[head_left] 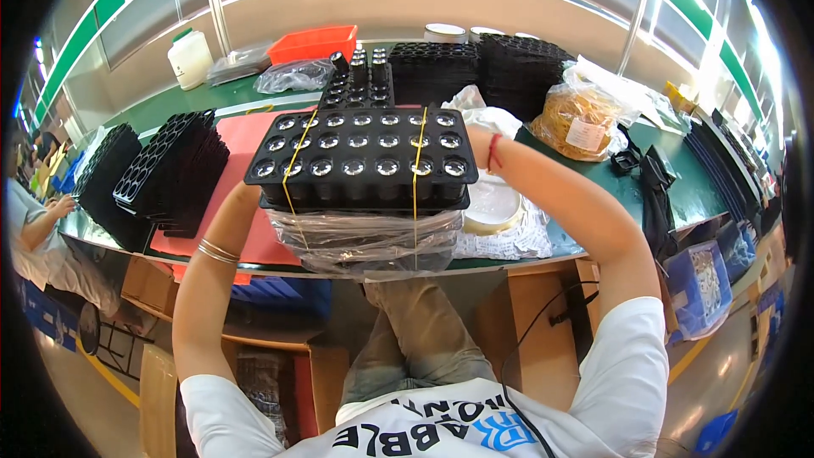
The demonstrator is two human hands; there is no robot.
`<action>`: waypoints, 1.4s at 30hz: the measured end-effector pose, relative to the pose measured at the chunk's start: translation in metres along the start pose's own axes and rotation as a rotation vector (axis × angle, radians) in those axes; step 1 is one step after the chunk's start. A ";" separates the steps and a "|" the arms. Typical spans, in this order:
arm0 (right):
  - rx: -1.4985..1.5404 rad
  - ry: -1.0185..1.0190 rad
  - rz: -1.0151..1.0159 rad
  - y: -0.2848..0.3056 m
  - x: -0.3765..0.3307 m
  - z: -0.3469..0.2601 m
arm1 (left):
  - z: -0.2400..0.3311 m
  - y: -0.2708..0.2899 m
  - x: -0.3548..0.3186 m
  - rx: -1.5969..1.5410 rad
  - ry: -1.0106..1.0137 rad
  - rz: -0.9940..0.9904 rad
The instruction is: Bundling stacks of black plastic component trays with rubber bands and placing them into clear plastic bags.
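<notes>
Before me, at the table's front edge, is a bundle of black plastic trays [354,144] with rows of round pockets, each showing a shiny silver round part. Two yellow rubber bands [418,148] run over it from back to front. Clear plastic wrap [373,242] covers the layers beneath the top tray. My left hand [247,194] is closed against the bundle's left side, its fingers hidden behind the tray. On the right side, my right hand [482,146] grips the bundle, fingers also out of sight.
Stacked empty black trays stand at left [174,165] and back [437,72]. Behind the bundle is a tray of dark cylinders [359,76]. A bag of yellow rubber bands [578,123], a white round container [492,203] and a red bin [314,44] share the table. Cardboard boxes [538,314] sit below.
</notes>
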State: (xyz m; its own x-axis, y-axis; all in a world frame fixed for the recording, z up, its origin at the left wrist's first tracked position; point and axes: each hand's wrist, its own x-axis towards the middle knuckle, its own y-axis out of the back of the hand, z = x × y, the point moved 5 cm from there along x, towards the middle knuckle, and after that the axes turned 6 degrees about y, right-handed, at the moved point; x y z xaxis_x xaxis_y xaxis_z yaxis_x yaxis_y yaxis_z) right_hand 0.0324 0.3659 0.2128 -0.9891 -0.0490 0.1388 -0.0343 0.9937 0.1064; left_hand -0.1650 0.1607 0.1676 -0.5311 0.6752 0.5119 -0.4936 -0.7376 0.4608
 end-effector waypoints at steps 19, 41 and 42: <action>-0.090 0.041 -0.160 -0.046 0.021 0.026 | 0.009 -0.008 0.002 -0.192 0.056 0.130; 0.045 0.086 -0.216 -0.031 0.012 0.032 | 0.020 -0.025 -0.004 -0.327 0.204 0.037; 0.053 0.090 -0.217 -0.032 0.013 0.032 | 0.022 -0.027 -0.004 -0.331 0.210 0.031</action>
State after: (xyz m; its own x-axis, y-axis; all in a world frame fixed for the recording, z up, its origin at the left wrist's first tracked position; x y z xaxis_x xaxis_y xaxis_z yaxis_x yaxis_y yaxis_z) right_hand 0.0158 0.3362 0.1793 -0.9411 -0.2684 0.2058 -0.2544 0.9627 0.0919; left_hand -0.1345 0.1773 0.1687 -0.6619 0.6647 0.3465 -0.6522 -0.7386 0.1707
